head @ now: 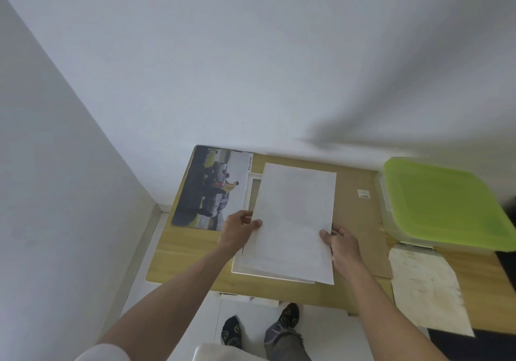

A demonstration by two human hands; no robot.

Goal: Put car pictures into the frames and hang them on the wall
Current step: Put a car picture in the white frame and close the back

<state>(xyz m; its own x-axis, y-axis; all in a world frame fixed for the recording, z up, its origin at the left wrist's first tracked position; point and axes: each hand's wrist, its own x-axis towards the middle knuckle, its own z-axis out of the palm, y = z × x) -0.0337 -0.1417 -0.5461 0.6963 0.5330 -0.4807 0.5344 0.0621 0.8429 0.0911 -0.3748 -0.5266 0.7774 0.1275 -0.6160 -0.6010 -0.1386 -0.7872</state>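
Sheet going onto the frame, both hands on it

Car picture (208, 190) lies flat at the desk's (178, 251) left end by the wall, probably parked till its turn. Left hand (237, 230) pinches the white sheet's (293, 221) left edge, thumb on top; right hand (342, 244) curls round the right edge, likely to square it over the white frame (237, 265) underneath. Brown board (354, 221) sits beyond, green-lidded box (441, 201) far right.
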